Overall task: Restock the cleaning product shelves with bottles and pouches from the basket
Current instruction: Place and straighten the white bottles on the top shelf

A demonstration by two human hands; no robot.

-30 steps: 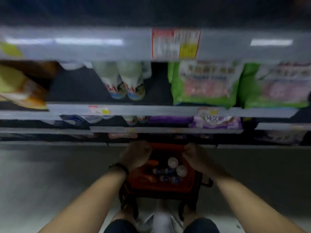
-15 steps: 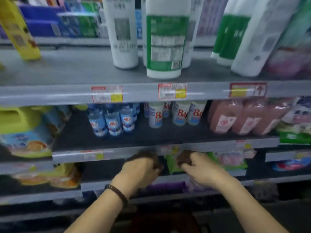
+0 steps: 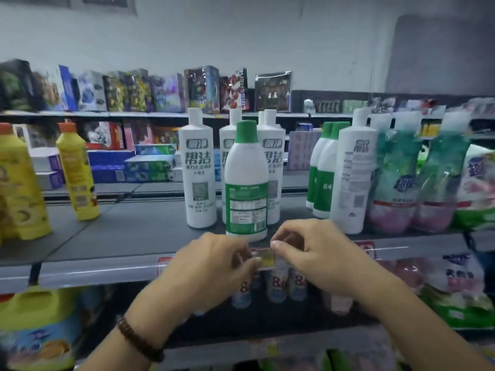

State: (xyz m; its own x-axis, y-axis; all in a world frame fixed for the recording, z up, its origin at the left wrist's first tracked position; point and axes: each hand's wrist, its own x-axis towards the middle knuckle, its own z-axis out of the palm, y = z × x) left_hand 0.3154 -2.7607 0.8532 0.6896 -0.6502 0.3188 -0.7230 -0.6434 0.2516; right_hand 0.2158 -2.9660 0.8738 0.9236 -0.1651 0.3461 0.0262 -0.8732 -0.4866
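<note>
My left hand [image 3: 214, 266] and my right hand [image 3: 313, 253] are raised side by side in front of the grey shelf's front rail [image 3: 93, 271]. Both have curled fingers and I see nothing held in them. Their fingertips nearly meet over a red and yellow price label [image 3: 266, 259]. Just behind them a white bottle with a green cap and green label [image 3: 246, 180] stands at the shelf's front edge. Taller white bottles [image 3: 201, 170] stand behind it. The basket is out of view.
Yellow bottles [image 3: 76, 172] stand at the left of the same shelf, with green and pink pouches [image 3: 396, 183] at the right. Small white bottles [image 3: 276, 285] sit on the shelf below. Bare grey shelf [image 3: 139, 226] lies between the yellow and white bottles.
Both hands rose from the red basket on the floor to the upper shelf's rail. The view lifted from the lower shelves to the shelf of white bottles.
</note>
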